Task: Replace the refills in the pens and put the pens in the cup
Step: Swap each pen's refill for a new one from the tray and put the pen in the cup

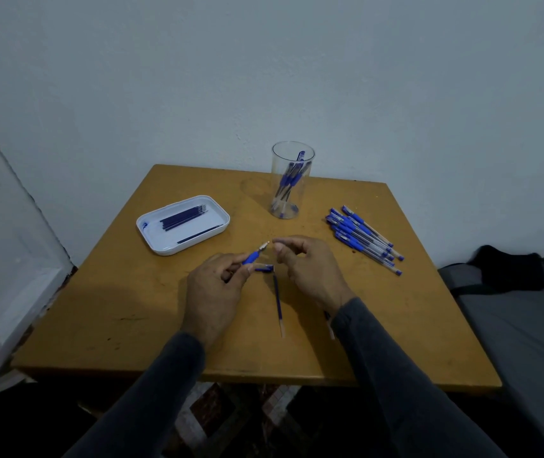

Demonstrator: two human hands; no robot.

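Two hands work above the ochre wooden counter: my left hand pinches the blue-gripped pen front, tip raised toward my right hand, whose fingers curl at it, probably unscrewing. The clear plastic cup waits behind.

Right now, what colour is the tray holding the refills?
White, seen in the head view: the tray holds dark blue refills.
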